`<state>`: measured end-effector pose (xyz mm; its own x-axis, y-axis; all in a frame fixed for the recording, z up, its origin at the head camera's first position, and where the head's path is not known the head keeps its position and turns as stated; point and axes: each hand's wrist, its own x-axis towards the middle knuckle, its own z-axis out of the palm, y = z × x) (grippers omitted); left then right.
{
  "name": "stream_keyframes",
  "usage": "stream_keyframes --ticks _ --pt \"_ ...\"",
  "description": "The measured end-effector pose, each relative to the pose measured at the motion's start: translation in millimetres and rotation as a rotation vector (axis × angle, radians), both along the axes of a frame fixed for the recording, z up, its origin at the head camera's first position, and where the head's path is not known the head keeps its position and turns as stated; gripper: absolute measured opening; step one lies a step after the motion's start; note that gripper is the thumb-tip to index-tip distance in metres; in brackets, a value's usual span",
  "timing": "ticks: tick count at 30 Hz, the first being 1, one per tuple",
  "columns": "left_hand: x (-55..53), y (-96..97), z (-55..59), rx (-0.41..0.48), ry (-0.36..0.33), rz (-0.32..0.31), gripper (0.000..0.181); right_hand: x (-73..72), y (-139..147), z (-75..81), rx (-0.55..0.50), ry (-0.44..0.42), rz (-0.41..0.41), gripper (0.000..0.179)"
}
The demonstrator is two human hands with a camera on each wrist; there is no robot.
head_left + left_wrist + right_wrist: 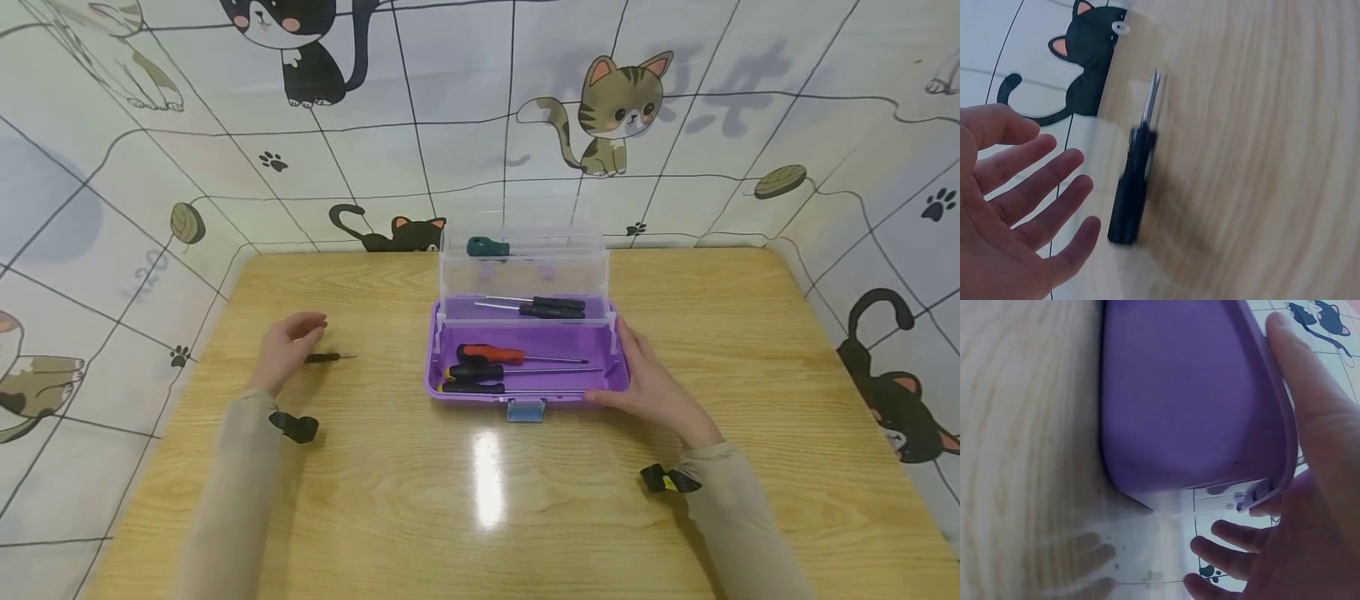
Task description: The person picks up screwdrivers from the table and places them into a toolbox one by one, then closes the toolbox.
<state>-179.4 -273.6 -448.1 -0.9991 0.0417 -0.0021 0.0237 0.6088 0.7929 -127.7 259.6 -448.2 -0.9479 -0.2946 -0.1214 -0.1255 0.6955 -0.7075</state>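
Small screwdriver (328, 357): on the tabletop (390, 483), at nine o'clock from the purple box (562, 337) — likely light, stiff; I'd take its black handle (1130, 206).
My left hand (287, 346): fingers loosely apart, holding nothing.
My right hand (654, 386): spread against the box's three-o'clock end.
Tip (1157, 77): blurred — exact shape unclear.

Beside the left hand (283, 348), a screwdriver (1140, 150) is showing a plastic handle (1128, 206) and shiny metal shaft (1151, 101). Touching the right hand (651, 385), a box (1179, 394) is showing smooth plastic. Beneath both, the wood-grain counter (375, 500) is gleaming glossily.
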Motion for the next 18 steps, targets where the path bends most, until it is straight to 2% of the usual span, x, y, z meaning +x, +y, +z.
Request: stream_keyframes --ticks 8,13,18 --pt "12.1 -25.9 -5.2 0.005 -0.020 -0.006 0.037 1.8 -4.0 -0.4 0.143 0.065 -0.015 0.125" --pt "15.9 -39.0 -14.7 0.001 -0.043 -0.044 0.037 2.0 -5.0 -1.7 0.159 0.044 -0.023 0.125" --pt "19.5 -43.8 -14.4 -0.006 -0.088 -0.098 0.041 2.5 -5.5 -2.1 0.117 0.030 -0.021 0.125"
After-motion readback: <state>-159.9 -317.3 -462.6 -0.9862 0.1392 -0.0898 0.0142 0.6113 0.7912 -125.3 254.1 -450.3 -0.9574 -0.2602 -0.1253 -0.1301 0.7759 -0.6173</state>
